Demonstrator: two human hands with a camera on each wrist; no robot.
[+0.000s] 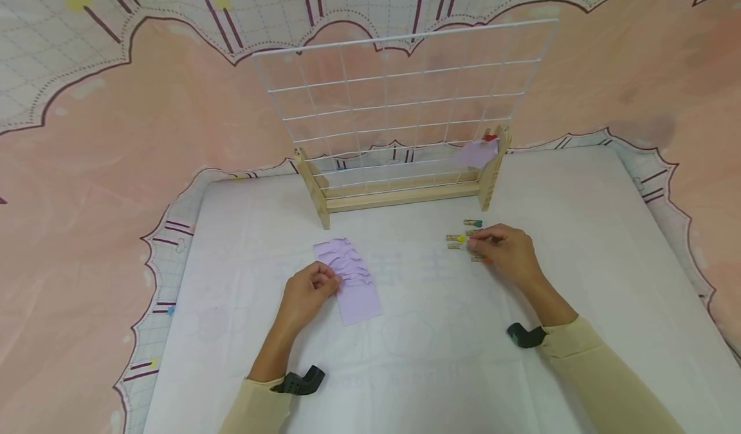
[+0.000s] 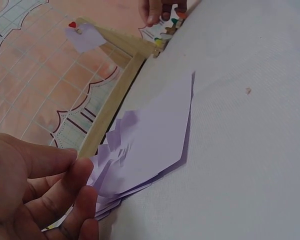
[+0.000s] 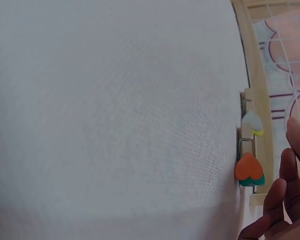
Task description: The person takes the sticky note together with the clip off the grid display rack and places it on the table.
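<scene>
Several overlapping purple paper sheets point(image 1: 360, 302) with rippled edges lie fanned on the white table. My left hand point(image 1: 309, 292) is at their left edge, thumb and forefinger pinched together on the edge of a sheet. In the left wrist view, the fingertips meet the folded edges of the purple paper point(image 2: 155, 135). My right hand point(image 1: 506, 252) reaches over a small group of wooden clips, fingertips beside the yellow-topped clip point(image 1: 461, 238). In the right wrist view, a slight gap separates its thumb and forefinger, and an orange heart clip point(image 3: 248, 166) and a white heart clip point(image 3: 252, 122) show beside them.
A white wire grid point(image 1: 405, 87) stands in a wooden base point(image 1: 405, 196) at the back of the table. A purple paper piece point(image 1: 477, 154) hangs at its lower right from a red heart clip point(image 1: 490, 137). A green-topped clip point(image 1: 477, 223) lies behind my right fingers.
</scene>
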